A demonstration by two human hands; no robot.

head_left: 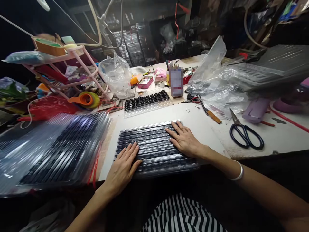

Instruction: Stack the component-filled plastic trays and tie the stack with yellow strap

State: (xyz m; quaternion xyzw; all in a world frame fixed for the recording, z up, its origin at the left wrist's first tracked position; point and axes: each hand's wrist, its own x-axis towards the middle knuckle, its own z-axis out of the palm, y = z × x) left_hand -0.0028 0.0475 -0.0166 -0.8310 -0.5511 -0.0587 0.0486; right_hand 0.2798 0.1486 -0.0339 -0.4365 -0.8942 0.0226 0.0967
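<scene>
In front of me a clear plastic tray (152,141) with rows of dark strip-like parts lies on the white work surface. My left hand (125,161) rests flat on its left part, fingers stretched out. Across the tray's right side, my right hand (184,138) lies with fingers spread, their tips near the far edge. Beyond it sits a smaller clear tray (147,100) holding rows of small black pieces. To the left is a stack of clear trays (65,148) with long black strips, partly smeared by motion.
Scissors (243,132) and a wooden-handled knife (210,111) lie to the right. A pink rack (87,69) with tape rolls stands at back left. Clear plastic bags (217,83) pile up at back right. Red ribbon (96,164) hangs over the front edge beside the stack.
</scene>
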